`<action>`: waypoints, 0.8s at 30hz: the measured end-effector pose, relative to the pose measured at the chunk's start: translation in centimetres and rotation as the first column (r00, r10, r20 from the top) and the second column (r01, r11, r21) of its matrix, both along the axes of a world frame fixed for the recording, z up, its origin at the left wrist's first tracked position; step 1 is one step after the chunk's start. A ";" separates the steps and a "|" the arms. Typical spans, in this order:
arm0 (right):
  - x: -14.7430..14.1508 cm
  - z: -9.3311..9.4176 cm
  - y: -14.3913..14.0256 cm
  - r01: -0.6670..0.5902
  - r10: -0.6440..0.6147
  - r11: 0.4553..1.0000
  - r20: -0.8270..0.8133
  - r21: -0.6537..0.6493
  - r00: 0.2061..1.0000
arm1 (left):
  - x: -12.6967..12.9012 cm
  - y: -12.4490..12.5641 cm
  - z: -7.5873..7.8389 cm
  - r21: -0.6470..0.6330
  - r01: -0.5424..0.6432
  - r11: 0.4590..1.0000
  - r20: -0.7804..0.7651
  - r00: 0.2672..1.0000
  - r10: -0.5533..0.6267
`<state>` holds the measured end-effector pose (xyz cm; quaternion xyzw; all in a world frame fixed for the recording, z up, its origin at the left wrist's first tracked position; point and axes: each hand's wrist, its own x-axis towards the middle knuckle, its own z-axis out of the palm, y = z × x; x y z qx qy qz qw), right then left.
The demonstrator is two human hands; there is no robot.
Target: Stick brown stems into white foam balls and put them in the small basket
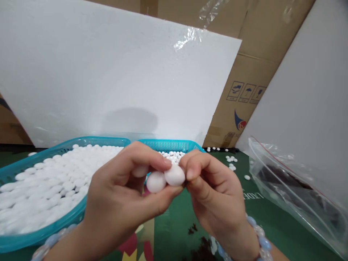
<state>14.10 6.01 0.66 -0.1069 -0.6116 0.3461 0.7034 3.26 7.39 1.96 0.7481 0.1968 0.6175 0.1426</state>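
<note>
My forearms are cut off at the bottom edge, a beaded bracelet [258, 235] on my right wrist. My left hand [122, 195] curls palm-inward, thumb and fingers pinching one white bead [156, 182]; a third pale piece behind its fingertips is hard to make out. My right hand [214, 195] pinches the second white bead [174, 175], touching the first. Both are held above the green surface [174, 224]. Left lies a teal basket [32, 232] heaped with beads; right, a clear zip bag [296, 192], contents unclear. Behind stands a white board [108, 72].
</note>
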 end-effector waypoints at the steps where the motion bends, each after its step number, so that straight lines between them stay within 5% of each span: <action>1: 0.0 0.0 0.0 -0.011 0.011 1.000 -0.003 0.004 1.000 | -0.1 0.1 0.0 -0.021 0.008 1.000 0.007 1.000 -0.008; 12: 0.0 0.0 -0.3 0.030 -0.030 1.000 0.063 0.000 0.998 | -0.2 0.4 0.0 -0.064 0.153 0.986 0.054 0.987 -0.150; 24: 0.2 -0.4 -0.6 0.269 -0.260 0.963 0.208 -0.017 0.943 | -0.2 -0.3 -1.1 -0.094 0.031 0.995 0.151 0.988 -0.016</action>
